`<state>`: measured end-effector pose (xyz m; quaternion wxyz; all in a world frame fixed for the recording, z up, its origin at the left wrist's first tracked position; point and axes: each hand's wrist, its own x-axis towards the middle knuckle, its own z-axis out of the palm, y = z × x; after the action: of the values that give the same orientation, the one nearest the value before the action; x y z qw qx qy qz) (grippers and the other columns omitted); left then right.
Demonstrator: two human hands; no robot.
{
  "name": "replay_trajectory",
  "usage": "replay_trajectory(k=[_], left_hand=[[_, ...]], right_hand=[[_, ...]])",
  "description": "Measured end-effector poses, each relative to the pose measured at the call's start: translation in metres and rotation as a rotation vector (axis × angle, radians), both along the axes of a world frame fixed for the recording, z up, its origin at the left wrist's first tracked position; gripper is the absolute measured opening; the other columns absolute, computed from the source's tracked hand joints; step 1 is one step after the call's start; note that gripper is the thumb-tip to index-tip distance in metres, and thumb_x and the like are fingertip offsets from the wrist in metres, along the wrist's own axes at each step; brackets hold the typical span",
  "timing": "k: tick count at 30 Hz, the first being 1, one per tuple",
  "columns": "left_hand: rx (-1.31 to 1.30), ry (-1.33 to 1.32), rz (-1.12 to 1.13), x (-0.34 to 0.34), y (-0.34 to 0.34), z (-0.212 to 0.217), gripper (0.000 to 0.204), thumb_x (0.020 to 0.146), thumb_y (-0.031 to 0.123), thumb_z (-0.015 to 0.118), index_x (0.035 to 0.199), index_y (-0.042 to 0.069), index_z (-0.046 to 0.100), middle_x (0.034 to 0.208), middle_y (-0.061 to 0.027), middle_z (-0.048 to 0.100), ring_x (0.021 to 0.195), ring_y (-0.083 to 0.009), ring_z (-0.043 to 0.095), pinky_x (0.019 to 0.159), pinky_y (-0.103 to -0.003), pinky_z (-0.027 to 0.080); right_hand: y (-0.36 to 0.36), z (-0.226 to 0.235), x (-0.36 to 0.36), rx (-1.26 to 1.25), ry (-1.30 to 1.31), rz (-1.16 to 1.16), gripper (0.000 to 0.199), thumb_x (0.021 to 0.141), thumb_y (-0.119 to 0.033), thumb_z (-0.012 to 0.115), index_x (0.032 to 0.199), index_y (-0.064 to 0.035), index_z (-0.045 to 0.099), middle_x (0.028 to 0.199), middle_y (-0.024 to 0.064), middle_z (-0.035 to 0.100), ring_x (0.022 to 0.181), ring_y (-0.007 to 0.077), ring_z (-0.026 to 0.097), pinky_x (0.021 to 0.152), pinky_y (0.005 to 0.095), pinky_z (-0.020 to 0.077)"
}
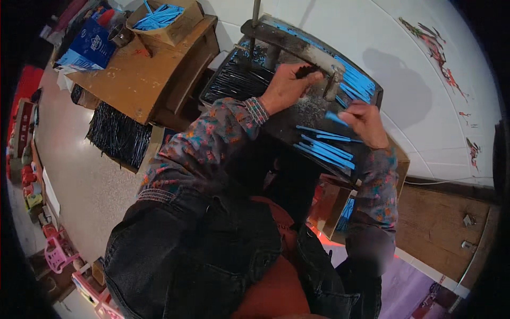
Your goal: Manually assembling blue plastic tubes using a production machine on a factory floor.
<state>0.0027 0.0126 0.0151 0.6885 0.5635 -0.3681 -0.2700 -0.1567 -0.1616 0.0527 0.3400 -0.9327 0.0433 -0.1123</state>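
Note:
On the dark work surface [276,125], my left hand [287,90] is closed around a small dark piece with a jagged edge [306,70], too covered to name. This hand is close to a worn upright metal post [333,82] joined to a pale bar [313,56]. To the right, my right hand [367,125] pinches a flat blue strip [336,117], blurred at its end, which points toward the post. Several loose blue strips [326,151] lie below it near the front edge. More blue strips [357,82] are stacked behind the post.
Many thin black strips [236,80] fill the left side of the work surface. A brown wooden cabinet [127,80] stands to the left, bearing a carton [178,29] of blue strips and a blue box [89,45]. Another box of black strips [118,135] sits lower. A white wall [414,69] rises behind.

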Motion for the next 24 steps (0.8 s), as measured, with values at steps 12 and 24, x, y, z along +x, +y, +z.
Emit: replay_trajectory(k=[12,24], left_hand=[[-0.251,0.145,-0.096,-0.005,-0.006,-0.01,0.013,0.086,0.006,0.06,0.098,0.001,0.062,0.083,-0.0019,0.062,0.069,-0.008,0.051,0.066,-0.02,0.044],[-0.145,-0.023,-0.021,-0.006,-0.013,-0.011,0.007,0.084,0.003,0.059,0.086,-0.001,0.064,0.073,-0.0026,0.063,0.065,-0.008,0.053,0.063,-0.019,0.044]], right_hand=[[0.019,-0.008,0.006,-0.649,-0.295,-0.231,0.013,0.078,-0.005,0.061,0.089,0.0017,0.063,0.068,0.0039,0.051,0.062,0.0168,0.046,0.059,0.0262,0.0391],[0.033,0.001,0.023,0.331,-0.168,-0.22,0.006,0.08,-0.004,0.061,0.082,0.0006,0.064,0.066,-0.0012,0.052,0.057,0.0096,0.04,0.054,0.0232,0.0342]])
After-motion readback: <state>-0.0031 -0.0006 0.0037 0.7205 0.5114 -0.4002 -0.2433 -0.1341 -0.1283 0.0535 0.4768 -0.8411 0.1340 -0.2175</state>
